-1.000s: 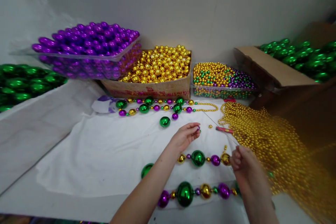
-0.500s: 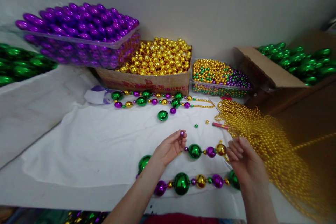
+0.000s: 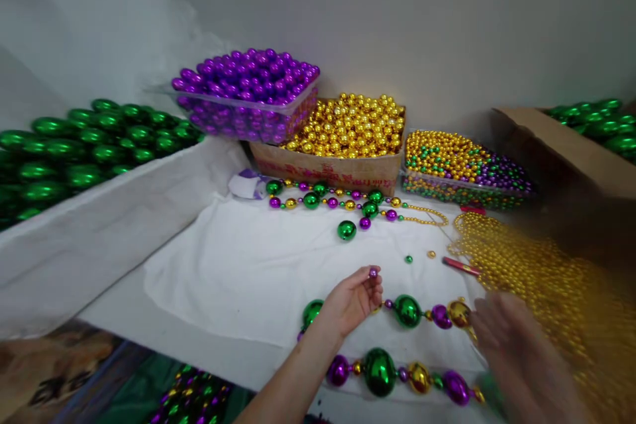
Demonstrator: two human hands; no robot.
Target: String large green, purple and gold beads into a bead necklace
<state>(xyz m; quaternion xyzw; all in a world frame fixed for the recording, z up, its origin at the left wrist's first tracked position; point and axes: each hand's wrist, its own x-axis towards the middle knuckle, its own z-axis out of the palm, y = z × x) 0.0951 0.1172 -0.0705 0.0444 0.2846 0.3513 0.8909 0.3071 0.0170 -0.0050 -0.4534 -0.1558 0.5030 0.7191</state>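
My left hand (image 3: pixel 355 301) pinches a small purple bead (image 3: pixel 373 272) between thumb and fingertip, above the white cloth. Just right of it lies a strand with a large green bead (image 3: pixel 407 311), a purple bead (image 3: pixel 442 317) and a gold bead (image 3: pixel 458 313). My right hand (image 3: pixel 511 338) is beside that gold bead; motion smears its fingers, and whether it grips anything is unclear. Nearer to me runs another stretch of beads, with a big green bead (image 3: pixel 380 371) in it. Part of it is hidden behind my left forearm and right hand.
Behind stand a clear bin of purple beads (image 3: pixel 288 116), a cardboard box of gold beads (image 3: pixel 328 169) and a bin of small mixed beads (image 3: pixel 447 187). Finished-looking strands (image 3: pixel 311 200), a loose green bead (image 3: pixel 346 230), a red marker-like stick (image 3: pixel 461 266) and gold bead chains (image 3: pixel 536 271) lie around.
The view has swung left, so everything appears further right and lower. My left hand keeps its purple bead; my right hand is now blurred by motion, still near the gold bead.
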